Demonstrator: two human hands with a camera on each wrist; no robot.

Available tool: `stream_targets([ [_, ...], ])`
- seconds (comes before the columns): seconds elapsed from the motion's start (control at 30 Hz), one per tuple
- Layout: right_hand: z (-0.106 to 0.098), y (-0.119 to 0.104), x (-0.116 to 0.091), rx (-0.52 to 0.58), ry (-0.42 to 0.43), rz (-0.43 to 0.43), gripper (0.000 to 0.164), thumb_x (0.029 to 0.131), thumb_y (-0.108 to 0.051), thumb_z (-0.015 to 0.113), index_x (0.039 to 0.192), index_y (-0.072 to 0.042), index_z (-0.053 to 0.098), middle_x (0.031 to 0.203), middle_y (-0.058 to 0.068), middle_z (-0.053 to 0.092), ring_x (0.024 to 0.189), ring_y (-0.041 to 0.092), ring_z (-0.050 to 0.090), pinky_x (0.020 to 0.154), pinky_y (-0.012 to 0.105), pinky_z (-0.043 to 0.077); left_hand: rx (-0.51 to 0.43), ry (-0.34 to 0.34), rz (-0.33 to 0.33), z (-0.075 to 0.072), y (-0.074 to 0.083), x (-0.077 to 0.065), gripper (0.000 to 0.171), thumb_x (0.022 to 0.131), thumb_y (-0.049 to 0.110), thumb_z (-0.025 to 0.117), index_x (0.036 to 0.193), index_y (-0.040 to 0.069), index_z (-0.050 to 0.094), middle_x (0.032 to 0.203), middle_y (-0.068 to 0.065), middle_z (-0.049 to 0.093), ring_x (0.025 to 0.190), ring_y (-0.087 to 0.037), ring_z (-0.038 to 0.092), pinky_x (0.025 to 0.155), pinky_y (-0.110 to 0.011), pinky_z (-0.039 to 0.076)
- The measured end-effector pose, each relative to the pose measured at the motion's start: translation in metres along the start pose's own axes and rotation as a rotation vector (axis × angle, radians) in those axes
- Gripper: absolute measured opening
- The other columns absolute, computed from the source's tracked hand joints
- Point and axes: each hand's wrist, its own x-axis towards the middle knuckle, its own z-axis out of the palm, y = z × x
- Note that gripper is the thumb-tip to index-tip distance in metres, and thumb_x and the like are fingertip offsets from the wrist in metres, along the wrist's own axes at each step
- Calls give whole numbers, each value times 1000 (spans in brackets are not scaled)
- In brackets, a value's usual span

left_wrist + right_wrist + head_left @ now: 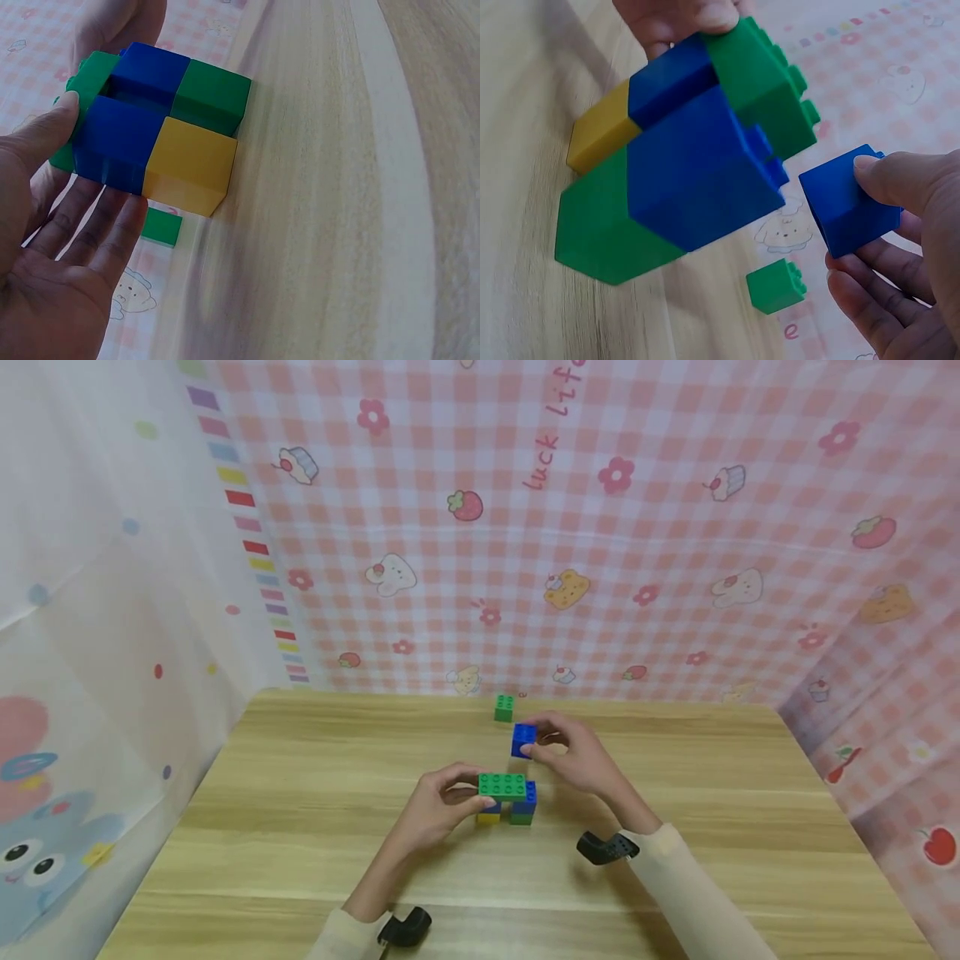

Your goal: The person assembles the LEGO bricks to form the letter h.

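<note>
My left hand (436, 806) grips the left end of a long green brick (502, 786), thumb in front and fingers behind. That brick bridges two short stacks: a blue brick (120, 140) over a yellow brick (190, 166) on the left, and a blue brick (698, 171) over a green brick (610, 217) on the right. Studs of the right blue brick show beyond the green bridge's end. Behind the structure, my right hand (573, 757) pinches a loose blue brick (523, 740) between thumb and fingers, held apart from the stacks.
A small green brick (504, 708) stands near the back edge of the wooden table (315, 827). Behind it hangs a pink checked cloth (525, 568). Each wrist wears a black strap-like mount, the right one (606, 848) close above the table.
</note>
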Motion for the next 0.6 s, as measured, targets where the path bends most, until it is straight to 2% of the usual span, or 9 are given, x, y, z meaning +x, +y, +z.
stream_targets([
  [0.2, 0, -8, -4, 32, 11, -21, 32, 96, -24, 74, 127, -18, 67, 115, 6, 72, 102, 21, 67, 100, 46, 59, 8, 3, -15, 0, 0, 0, 35, 89, 18, 81, 123, 15, 71, 119, -11, 71, 115, -28, 70, 100, -27, 58],
  [0.37, 1, -16, -10, 52, 16, -27, 34, 95, -26, 75, 127, -19, 67, 116, 6, 72, 104, 21, 68, 101, 46, 58, 2, 1, -11, 1, 0, 1, 36, 89, 17, 81, 123, 14, 71, 119, -12, 71, 115, -29, 70, 100, -26, 58],
  [0.6, 5, -24, -16, 76, 12, -40, 36, 96, -26, 75, 130, -17, 66, 115, 7, 72, 106, 21, 68, 104, 49, 56, -10, 10, -38, 1, 1, 0, 36, 88, 17, 82, 122, 13, 71, 118, -12, 71, 115, -29, 71, 99, -26, 58],
])
